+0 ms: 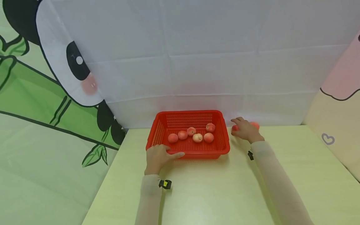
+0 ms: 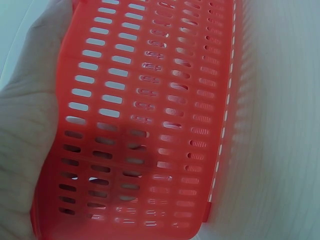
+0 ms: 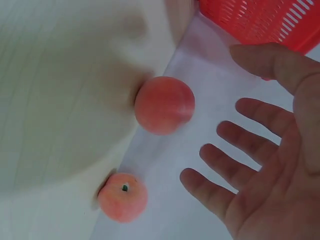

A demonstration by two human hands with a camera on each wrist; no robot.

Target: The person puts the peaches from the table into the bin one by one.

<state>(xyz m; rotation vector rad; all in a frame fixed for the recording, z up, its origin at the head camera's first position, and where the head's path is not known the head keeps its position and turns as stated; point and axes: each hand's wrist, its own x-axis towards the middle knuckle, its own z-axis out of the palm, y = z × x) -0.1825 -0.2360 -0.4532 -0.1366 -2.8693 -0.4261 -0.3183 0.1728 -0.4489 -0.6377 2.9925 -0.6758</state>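
Observation:
A red plastic basket (image 1: 222, 151) with slotted walls holds several peaches (image 1: 208, 137), mostly pinkish red, one paler. My left hand (image 1: 157, 157) grips the rim at its near left corner, the thumb stretched along the front edge. In the left wrist view the palm lies against the basket's rim (image 2: 125, 90). To the right of the basket, my right hand (image 1: 245, 129) hovers by two loose peaches, fingers spread and nothing held. One peach (image 3: 165, 105) sits nearer the basket; the other peach (image 3: 122, 197), showing a small green stem spot, is farther right.
The pale wooden table (image 1: 202, 193) backs onto a white printed cloth (image 1: 197, 78) that hangs right behind the basket and loose peaches. A green and white printed cloth (image 1: 56, 162) runs along the left side, and another cartoon-printed cloth (image 1: 334, 125) along the right.

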